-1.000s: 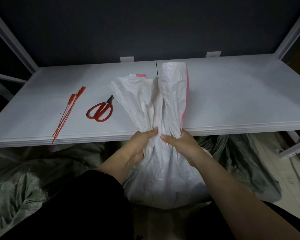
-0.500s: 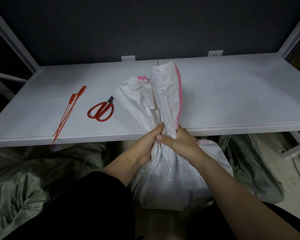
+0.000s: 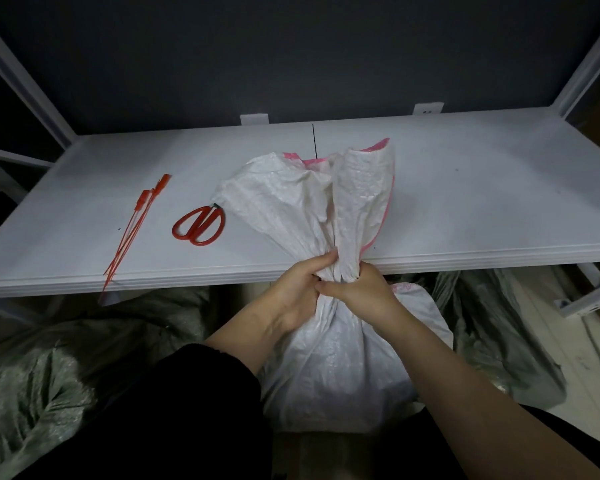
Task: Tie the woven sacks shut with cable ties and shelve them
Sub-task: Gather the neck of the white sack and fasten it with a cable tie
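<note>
The white woven sack (image 3: 333,368) stands on the floor just in front of the white shelf (image 3: 465,202), its pink-edged mouth flaring up over the shelf edge; the left hand (image 3: 293,292) and right hand (image 3: 364,292) touch each other, fingers clenched round the gathered neck; red cable ties (image 3: 132,226) and red scissors (image 3: 199,226) lie on the shelf to the left; grey-green sacks (image 3: 49,368) lie beneath.
</note>
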